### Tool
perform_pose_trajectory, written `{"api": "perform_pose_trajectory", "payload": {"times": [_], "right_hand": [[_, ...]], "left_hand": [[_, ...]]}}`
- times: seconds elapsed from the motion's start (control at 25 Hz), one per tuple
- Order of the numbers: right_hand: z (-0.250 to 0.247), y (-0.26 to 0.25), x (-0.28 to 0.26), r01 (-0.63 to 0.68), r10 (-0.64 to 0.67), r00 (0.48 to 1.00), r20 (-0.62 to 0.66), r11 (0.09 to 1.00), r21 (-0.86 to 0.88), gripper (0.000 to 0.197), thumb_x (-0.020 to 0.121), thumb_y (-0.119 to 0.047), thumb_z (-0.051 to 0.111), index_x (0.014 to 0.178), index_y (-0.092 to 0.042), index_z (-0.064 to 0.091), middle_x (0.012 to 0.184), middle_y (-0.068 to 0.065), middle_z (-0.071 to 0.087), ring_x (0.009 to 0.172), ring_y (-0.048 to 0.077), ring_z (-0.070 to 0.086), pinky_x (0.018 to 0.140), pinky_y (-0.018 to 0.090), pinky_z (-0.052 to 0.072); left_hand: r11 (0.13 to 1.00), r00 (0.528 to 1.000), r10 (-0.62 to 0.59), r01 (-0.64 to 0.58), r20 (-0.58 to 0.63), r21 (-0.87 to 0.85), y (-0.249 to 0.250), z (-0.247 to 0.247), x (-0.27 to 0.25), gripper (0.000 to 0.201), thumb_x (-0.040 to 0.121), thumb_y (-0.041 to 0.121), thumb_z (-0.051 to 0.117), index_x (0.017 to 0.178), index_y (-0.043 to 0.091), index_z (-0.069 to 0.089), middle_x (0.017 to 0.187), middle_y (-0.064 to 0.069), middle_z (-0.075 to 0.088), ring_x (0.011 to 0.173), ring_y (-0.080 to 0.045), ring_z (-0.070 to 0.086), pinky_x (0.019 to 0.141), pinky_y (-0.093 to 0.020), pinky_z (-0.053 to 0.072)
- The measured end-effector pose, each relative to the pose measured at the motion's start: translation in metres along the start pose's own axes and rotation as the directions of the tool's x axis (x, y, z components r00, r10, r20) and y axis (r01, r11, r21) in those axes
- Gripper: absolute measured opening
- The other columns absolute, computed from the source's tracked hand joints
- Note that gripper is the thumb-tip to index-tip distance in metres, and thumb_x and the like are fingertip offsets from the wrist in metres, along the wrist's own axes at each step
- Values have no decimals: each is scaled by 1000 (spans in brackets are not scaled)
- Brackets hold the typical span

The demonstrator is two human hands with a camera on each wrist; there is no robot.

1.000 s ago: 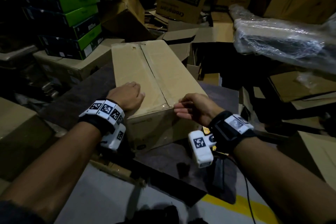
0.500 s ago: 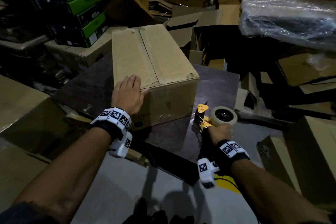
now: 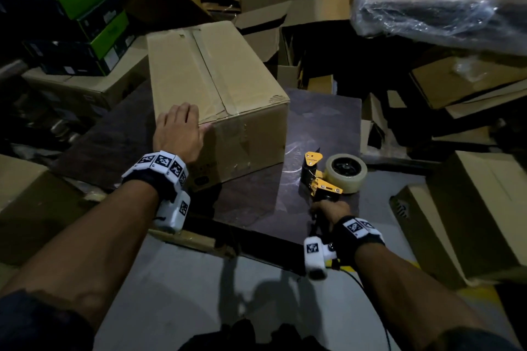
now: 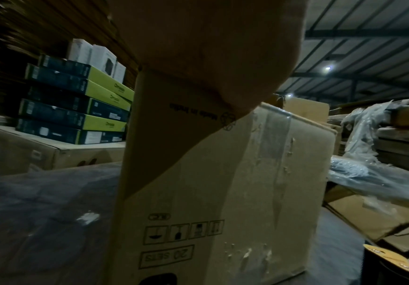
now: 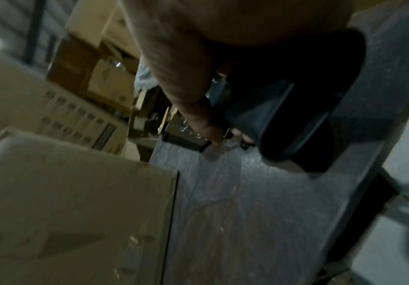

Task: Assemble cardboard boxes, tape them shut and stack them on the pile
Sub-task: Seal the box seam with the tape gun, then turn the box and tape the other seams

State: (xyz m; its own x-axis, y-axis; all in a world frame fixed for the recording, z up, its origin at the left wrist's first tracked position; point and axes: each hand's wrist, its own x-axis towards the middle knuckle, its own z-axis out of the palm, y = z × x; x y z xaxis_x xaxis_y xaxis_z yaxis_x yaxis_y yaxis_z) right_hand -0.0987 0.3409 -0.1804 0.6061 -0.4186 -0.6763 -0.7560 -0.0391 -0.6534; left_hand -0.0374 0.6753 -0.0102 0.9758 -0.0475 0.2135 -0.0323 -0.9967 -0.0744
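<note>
Cardboard box [image 3: 216, 94] is found standing on the dark surface [image 3: 319, 122], closed, with a strip of clear tape run along the top seam and turned down over the near end face. Its long axis is seen to run away from the person, the far end tilted slightly to the right. The left hand [image 3: 178, 129] is laid flat over the near left top corner of the box, fingers straight and together, thumb at the front edge; the box is judged to be steadied by this hand. The right hand [image 3: 330, 209] is curled round the handle of the yellow tape dispenser [image 3: 328, 179], which is held at the near right edge of the surface, just to the right of the box and apart from it. In the right wrist view the grip is blurred, though fingers wrapped on the handle can be made out.

The box lies ahead and to the left of the dispenser. The left hand is the nearer, being already on it. Sealing of the top is judged complete; the next lift would call for the right hand to be freed of the dispenser.
</note>
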Motion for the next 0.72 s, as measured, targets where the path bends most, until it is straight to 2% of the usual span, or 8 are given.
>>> {"api": "perform_pose_trajectory", "payload": {"times": [0.12, 0.24, 0.32, 0.48, 0.56, 0.64, 0.72], "right_hand": [[-3, -22, -40, -29, 20, 999, 35, 958, 284, 12, 63, 7, 67, 73, 6, 60, 66, 24, 63, 55, 30, 61, 57, 38, 50], [2, -29, -61, 24, -28, 1000, 4, 898, 440, 11, 80, 10, 63, 88, 5, 56, 60, 16, 52, 38, 21, 49, 42, 26, 46], [5, -32, -71, 69, -75, 997, -8, 863, 501, 20, 81, 10, 64, 99, 6, 56, 60, 14, 50, 35, 18, 47, 41, 26, 46], [6, -48, -95, 182, -205, 979, -20, 819, 544, 17, 78, 10, 64, 91, 3, 57, 64, 17, 53, 41, 21, 51, 46, 29, 48], [5, -56, -109, 232, -274, 962, 1, 813, 534, 16, 81, 10, 61, 92, -1, 54, 64, 17, 53, 44, 21, 53, 43, 27, 47], [4, -60, -121, 277, -340, 940, 24, 804, 526, 18, 83, 12, 57, 94, -2, 50, 70, 19, 53, 48, 23, 57, 45, 27, 48], [3, -62, -128, 322, -394, 919, 32, 792, 519, 22, 82, 13, 58, 97, -1, 50, 77, 21, 55, 56, 25, 62, 49, 28, 52]], "left_hand": [[1000, 1000, -23, 23, 21, -7, 4, 3, 9, 57, 100, 47, 28, 139, 6, 34, 145, -15, 38, 132, -32, 35, 108, -49, 30], [998, 999, -52, 52, 1, -30, 15, 4, 8, 58, 101, 45, 27, 142, 3, 32, 147, -17, 36, 135, -33, 33, 110, -49, 28], [997, 999, -47, 47, -6, -64, 24, 3, 6, 58, 100, 41, 28, 143, 2, 31, 149, -18, 35, 137, -33, 31, 112, -48, 26], [993, 1000, 1, 1, 23, -114, 41, 1, 4, 59, 99, 40, 32, 146, 4, 28, 153, -16, 29, 141, -31, 25, 117, -45, 20], [982, 995, 96, -94, 2, -162, 48, -3, -1, 58, 99, 38, 34, 147, 6, 28, 154, -14, 29, 142, -29, 26, 118, -44, 19], [938, 978, 205, -208, -38, -276, 57, -11, -7, 50, 100, 35, 37, 142, 8, 37, 149, -13, 38, 137, -28, 34, 114, -42, 26], [848, 970, 232, -237, -70, -474, 67, -19, -13, 35, 101, 33, 39, 123, 12, 56, 127, -11, 58, 119, -28, 52, 98, -39, 41]]}}
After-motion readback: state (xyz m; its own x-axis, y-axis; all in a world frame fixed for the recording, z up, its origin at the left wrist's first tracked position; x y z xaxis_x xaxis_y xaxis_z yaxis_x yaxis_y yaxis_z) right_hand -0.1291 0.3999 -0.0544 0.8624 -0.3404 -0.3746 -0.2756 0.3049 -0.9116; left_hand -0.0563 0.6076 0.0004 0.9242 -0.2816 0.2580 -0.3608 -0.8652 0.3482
